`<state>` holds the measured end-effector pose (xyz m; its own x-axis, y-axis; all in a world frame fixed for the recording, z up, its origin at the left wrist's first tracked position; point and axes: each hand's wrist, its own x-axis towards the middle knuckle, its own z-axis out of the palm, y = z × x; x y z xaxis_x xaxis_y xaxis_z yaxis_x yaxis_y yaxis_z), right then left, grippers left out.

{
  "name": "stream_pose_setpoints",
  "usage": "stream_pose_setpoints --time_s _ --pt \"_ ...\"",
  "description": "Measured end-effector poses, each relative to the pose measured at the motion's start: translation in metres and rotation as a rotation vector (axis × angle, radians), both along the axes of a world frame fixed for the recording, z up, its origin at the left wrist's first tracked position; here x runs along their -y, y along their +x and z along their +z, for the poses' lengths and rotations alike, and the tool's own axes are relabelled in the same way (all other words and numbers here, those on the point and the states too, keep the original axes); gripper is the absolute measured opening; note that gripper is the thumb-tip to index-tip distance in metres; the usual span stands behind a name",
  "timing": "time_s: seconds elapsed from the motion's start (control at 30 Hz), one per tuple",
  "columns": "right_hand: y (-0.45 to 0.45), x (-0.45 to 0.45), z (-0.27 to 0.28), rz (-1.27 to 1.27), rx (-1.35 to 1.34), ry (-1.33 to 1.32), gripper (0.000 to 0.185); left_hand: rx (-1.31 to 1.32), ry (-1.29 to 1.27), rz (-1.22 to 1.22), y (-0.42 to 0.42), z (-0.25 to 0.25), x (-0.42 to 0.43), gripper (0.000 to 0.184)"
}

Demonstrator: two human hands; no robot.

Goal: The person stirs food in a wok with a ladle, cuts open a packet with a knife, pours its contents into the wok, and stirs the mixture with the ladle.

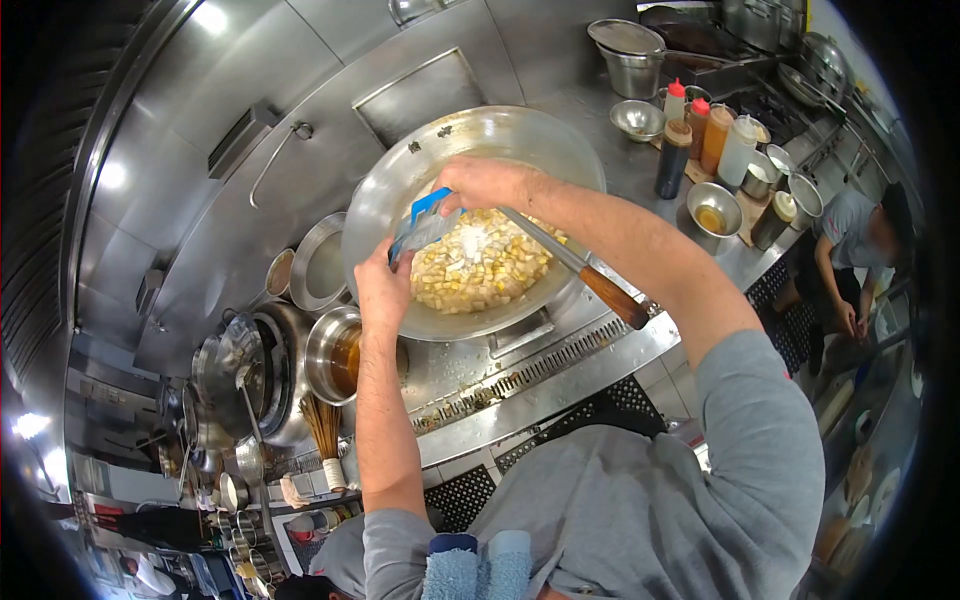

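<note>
A plastic packet (428, 224), clear with blue edging, is tilted over a large metal wok (550, 140). My left hand (382, 290) grips its lower end, and the fingers of my right hand (488, 183) are closed on its upper end. Below it, pale yellow diced pieces (500, 280) fill the bottom of the wok, with a heap of white powder (474, 240) on top. A wooden-handled metal tool (612, 297) rests across the wok's right rim, passing under my right forearm. Its far end is hidden. The packet's mouth is not clearly visible.
Several squeeze bottles (716, 140) and metal bowls (714, 210) stand at the right. To the left are a pot of brown liquid (335, 355), stacked cookware and a bamboo brush (323, 428). Another person (850, 250) works at far right. A drain grate runs along the front.
</note>
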<state>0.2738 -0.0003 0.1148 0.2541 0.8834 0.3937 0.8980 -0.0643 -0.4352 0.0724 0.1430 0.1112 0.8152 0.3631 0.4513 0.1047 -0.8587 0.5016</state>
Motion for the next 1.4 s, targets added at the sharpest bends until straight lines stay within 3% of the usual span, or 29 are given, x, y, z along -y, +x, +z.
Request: stream_pose_setpoints --time_s 0.57,0.67,0.77,0.87,0.97,1.4 --pt "-0.001 0.006 -0.002 -0.046 -0.035 -0.069 0.03 -0.119 0.015 -0.032 0.0 0.003 0.003 0.032" --pt "0.0 0.01 -0.001 -0.153 -0.153 -0.085 0.034 0.055 -0.069 -0.042 -0.001 0.001 0.003 0.04" --pt "0.005 0.014 -0.002 -0.165 -0.301 -0.033 0.036 0.104 -0.324 -0.1 0.005 -0.019 -0.028 0.036" --pt "0.007 0.014 -0.001 -0.113 -0.32 -0.009 0.037 0.035 -0.586 -0.193 0.013 -0.037 -0.046 0.035" --pt "0.006 0.011 0.002 -0.089 -0.28 -0.035 0.036 0.046 -0.679 -0.154 0.012 -0.039 -0.037 0.03" --pt "0.004 -0.001 -0.009 0.023 -0.412 0.083 0.047 0.086 -0.506 -0.1 0.018 -0.047 -0.033 0.019"
